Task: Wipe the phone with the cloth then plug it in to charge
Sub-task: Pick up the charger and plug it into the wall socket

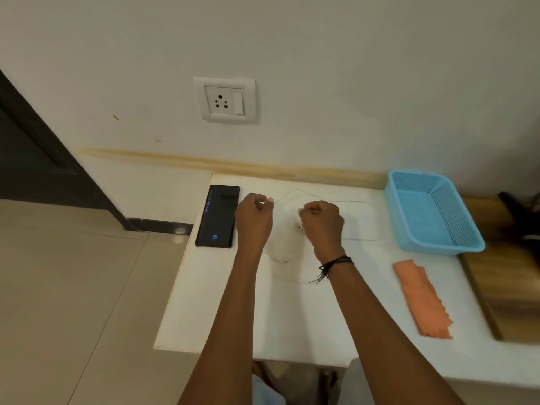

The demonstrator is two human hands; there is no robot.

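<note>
Phone-charging is the step I judge to be under way, and nearest the camera two bare forearms are reaching out over a smooth white table point(222, 317), the right one wearing a dark thread band at the wrist. Off to the right, well apart from both hands, a limp orange cloth point(422, 299) is lying flat with a frayed near edge. Further out, the left hand point(253, 219) is pinching the end of a thin white cable point(295, 192) between curled fingertips, while the right hand point(323, 222) is closing in a loose fist around more of that cable; a small white plug may be sitting under it, though white on white makes this hard to tell. The phone point(217, 216), a glossy black slab, is lying just beside the left hand, on its outer side, long axis running away from the person, so the left hand is the nearer one and the cable end needs to travel leftward. A blue plastic mesh basket point(432, 211) is standing at the far right. Beyond, a white wall socket point(225, 100) is sitting above the table
</note>
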